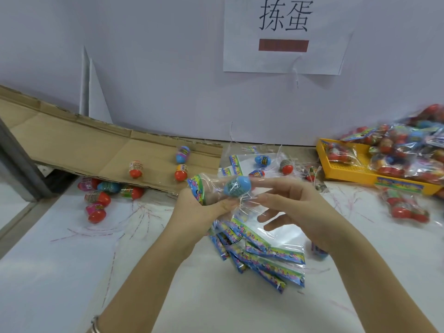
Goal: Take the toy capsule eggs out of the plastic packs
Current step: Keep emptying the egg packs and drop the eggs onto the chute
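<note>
A white table (60,272) fills the view. A cardboard (72,145) sheet slopes down at the left, with loose eggs (135,169) on it and below its edge. At the far right a yellow tray (341,169) is heaped with full packs (396,150). Empty packs (269,258) lie piled in the middle, under the hands.

Both forearms reach forward and meet above that pile. The left hand (199,207) is palm up, with its fingers curled round a clear pack (211,186) just beside the printed header. A blue egg (237,186) sits inside this pack, held off the table between the two hands. The right hand (295,203) is relaxed. Its index finger (266,183) lies straight and touches the egg's side through the plastic, while the other fingers spread loosely and grasp nothing.
</note>
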